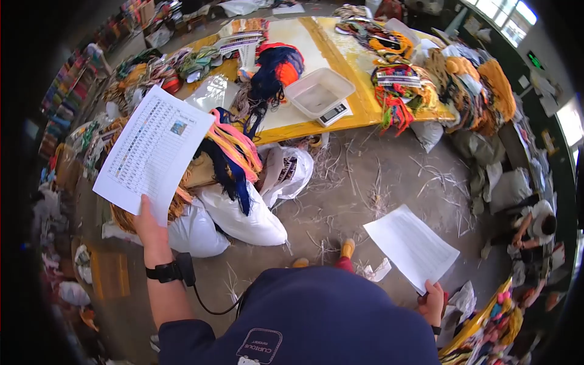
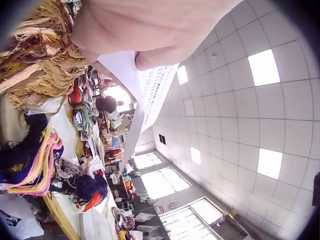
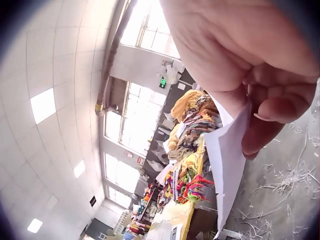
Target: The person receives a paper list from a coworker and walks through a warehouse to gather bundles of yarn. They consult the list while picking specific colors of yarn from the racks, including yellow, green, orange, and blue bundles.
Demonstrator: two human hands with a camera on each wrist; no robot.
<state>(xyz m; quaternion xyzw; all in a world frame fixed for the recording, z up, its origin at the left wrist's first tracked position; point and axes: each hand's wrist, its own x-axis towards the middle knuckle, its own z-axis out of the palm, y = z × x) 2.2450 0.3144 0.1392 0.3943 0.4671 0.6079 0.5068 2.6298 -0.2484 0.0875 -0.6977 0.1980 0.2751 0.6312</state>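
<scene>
My left hand (image 1: pixel 150 228) pinches the lower edge of a printed sheet (image 1: pixel 155 149) with a table of rows and a small picture, held up at the left. In the left wrist view the hand (image 2: pixel 150 30) grips the same sheet (image 2: pixel 155 90). At the lower right, my right hand (image 1: pixel 433 301) pinches a corner of a second paper (image 1: pixel 413 246), whose print is too faint to read. The right wrist view shows that hand (image 3: pixel 260 75) with fingers curled and the paper (image 3: pixel 227 160) between them.
A yellow-edged table (image 1: pixel 365 119) bears yarn bundles (image 1: pixel 280 67), a clear plastic tub (image 1: pixel 319 91) and a small scale (image 1: pixel 333 113). White sacks (image 1: pixel 243 213) stand below it. Scraps of string (image 1: pixel 377 188) litter the floor. A person (image 1: pixel 538 222) sits at the right.
</scene>
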